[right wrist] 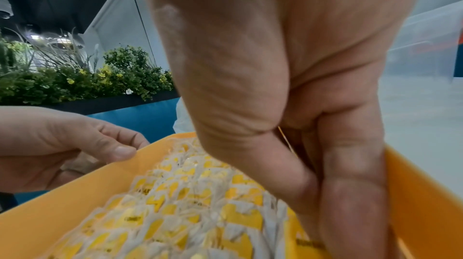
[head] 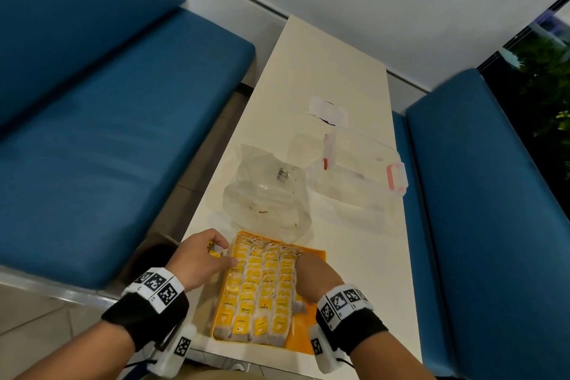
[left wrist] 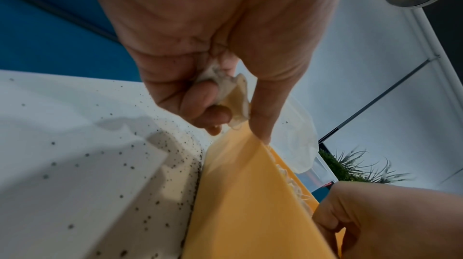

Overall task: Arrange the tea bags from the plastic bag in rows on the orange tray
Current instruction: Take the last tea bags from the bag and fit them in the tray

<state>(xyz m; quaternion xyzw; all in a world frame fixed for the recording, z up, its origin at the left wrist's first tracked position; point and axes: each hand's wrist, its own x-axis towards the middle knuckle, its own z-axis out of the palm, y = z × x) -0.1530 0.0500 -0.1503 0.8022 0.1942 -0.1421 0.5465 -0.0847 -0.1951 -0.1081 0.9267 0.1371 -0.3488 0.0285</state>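
The orange tray (head: 308,333) lies at the table's near edge, with several rows of yellow-tagged tea bags (head: 262,287) filling its left and middle. My left hand (head: 212,253) is at the tray's far left corner. Its curled fingers (left wrist: 200,97) grip a few tea bags (left wrist: 233,93), and its thumb (left wrist: 260,124) touches the tray rim (left wrist: 253,140). My right hand (head: 308,268) reaches into the tray with straight fingers (right wrist: 350,194) held together, pressing against the right side of the rightmost row (right wrist: 240,215). The clear plastic bag (head: 268,194) lies crumpled just beyond the tray.
A clear plastic box (head: 357,170) with pink latches sits right of the bag, with its lid (head: 327,109) farther back. Blue benches (head: 108,133) flank the narrow white table (head: 364,271). Dark tea crumbs (left wrist: 175,156) speckle the table beside the tray.
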